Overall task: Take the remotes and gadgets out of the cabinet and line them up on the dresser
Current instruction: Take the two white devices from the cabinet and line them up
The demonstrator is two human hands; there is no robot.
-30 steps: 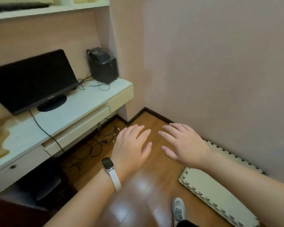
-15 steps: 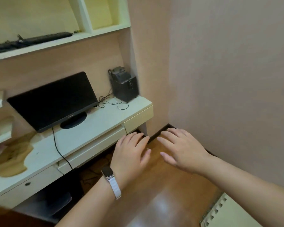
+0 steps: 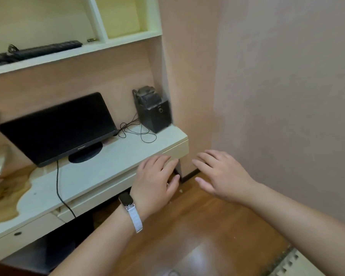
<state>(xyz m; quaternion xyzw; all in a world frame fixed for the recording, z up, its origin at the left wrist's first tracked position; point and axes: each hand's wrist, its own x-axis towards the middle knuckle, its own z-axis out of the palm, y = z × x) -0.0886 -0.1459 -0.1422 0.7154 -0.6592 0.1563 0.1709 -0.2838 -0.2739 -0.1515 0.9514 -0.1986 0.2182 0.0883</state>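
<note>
Palms down, I hold my left hand (image 3: 155, 181) and right hand (image 3: 222, 174) empty, fingers straight, near the desk (image 3: 112, 162) corner; monitor (image 3: 56, 128) and speaker (image 3: 155, 114) behind.

Nothing here can be read with certainty. The black monitor (image 3: 56, 126), standing toward the back of the worktop (image 3: 116, 162), carries a small pale brand mark at the middle of its lower bezel, too small and blurred to spell out. The dark speaker (image 3: 156, 116) at the back right corner shows only a round knob.
</note>
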